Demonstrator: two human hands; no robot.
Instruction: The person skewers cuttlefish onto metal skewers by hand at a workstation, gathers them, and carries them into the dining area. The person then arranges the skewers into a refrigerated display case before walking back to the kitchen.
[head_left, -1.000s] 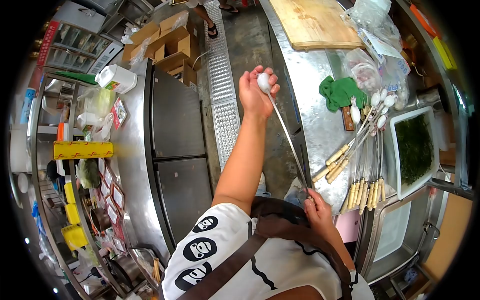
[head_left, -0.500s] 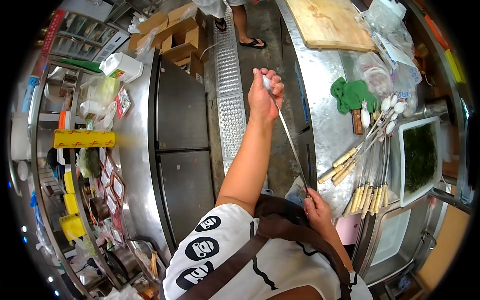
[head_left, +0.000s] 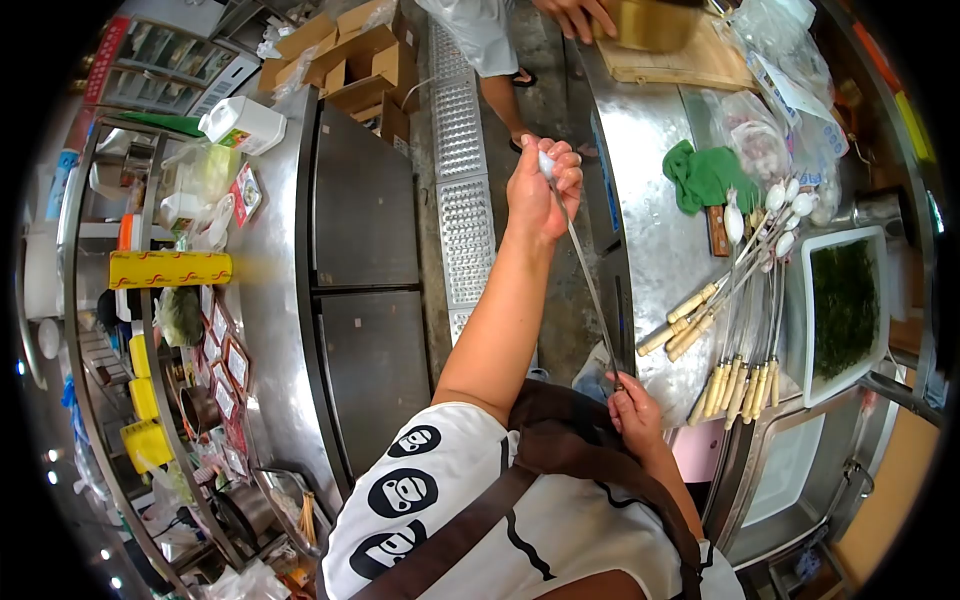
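The person's left hand (head_left: pixel 538 200) is out in front over the floor, palm turned up and fingers curled around a white lump (head_left: pixel 546 164) at the far end of a long metal skewer (head_left: pixel 588 280). The skewer slants down from there to the right hand (head_left: pixel 637 412), close to the apron (head_left: pixel 570 450), where the fingers are closed around its near end. Most of the lump is hidden by the left fingers, and the skewer's grip is mostly covered by the right hand. On the metal table (head_left: pixel 650 200) to the right lies a pile of skewers with wooden handles (head_left: pixel 738 388); most of the handles point toward the near edge, while a few slant off to the left. White lumps (head_left: pixel 775 196) sit at the far ends of several, gathered near a plastic bag (head_left: pixel 752 128). A green cloth (head_left: pixel 700 180) lies just left of those lumps, with a brown wooden handle (head_left: pixel 717 232) next to it. To the right of the pile is a white tray (head_left: pixel 797 335) with dark greens (head_left: pixel 842 300) in it. Farther back on the table lies a wooden board (head_left: pixel 672 68), where another person's hand (head_left: pixel 572 15) is beside a blurred gold-coloured container (head_left: pixel 655 22). Across the aisle, a white jug (head_left: pixel 243 125) stands on a second metal table (head_left: pixel 275 330), with cardboard boxes (head_left: pixel 350 70) behind it.
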